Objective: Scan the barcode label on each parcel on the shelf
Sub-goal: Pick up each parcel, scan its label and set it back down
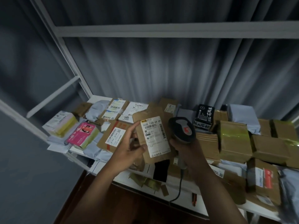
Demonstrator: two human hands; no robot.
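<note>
Parcel (153, 139), a brown pouch, was pinched label-up in the left hand (129, 147) above the shelf (95, 98), the right hand (184, 147) gripped the scanner (182, 129) just beside it, so mid-scan I'd guess, needing its head aimed at the barcode.

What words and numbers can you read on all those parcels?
"502D T98-69 69": white label on the brown envelope in the left hand.
"2005": white label at the back.
"JG-504", twice: label on the cardboard box.
Chinese characters on the black box, and all the smaller print, are too blurred.
</note>
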